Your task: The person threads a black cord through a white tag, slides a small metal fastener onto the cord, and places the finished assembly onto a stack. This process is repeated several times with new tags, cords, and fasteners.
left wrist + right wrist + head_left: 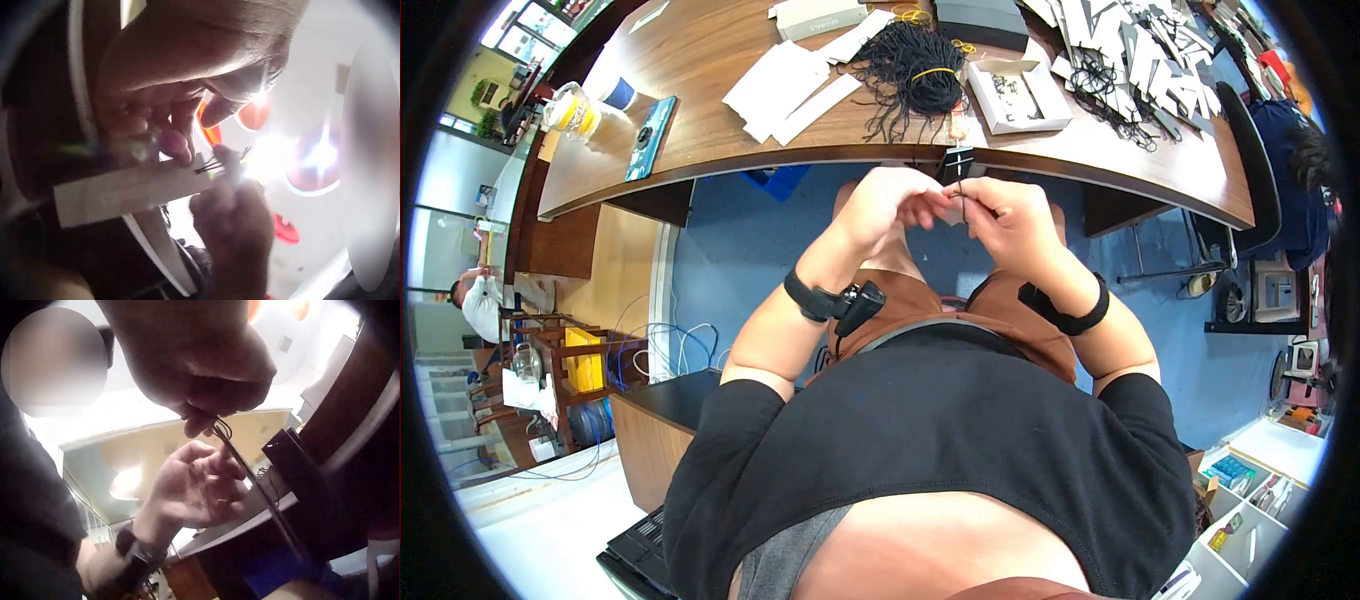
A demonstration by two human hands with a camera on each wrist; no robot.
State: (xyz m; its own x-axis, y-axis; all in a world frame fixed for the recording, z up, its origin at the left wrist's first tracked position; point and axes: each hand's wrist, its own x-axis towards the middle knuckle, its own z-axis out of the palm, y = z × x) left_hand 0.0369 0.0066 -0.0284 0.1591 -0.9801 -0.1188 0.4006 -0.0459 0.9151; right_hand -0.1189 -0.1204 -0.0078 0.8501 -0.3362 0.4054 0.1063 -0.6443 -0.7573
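Both hands meet in front of the table edge at a long white tag with a thin black cord at one end. In the head view my left hand has its fingers bent, and the left wrist view shows its fingertips at the tag's corded end. My right hand pinches the cord between thumb and forefinger. From the right wrist, the tag shows nearly edge-on, slanting down from the right fingertips, with cord loops beside them. The left hand sits just below there.
On the table lie a bundle of black cords, blank white cards, an open white box and a heap of corded tags. A black block juts from the table edge. A cup stands left.
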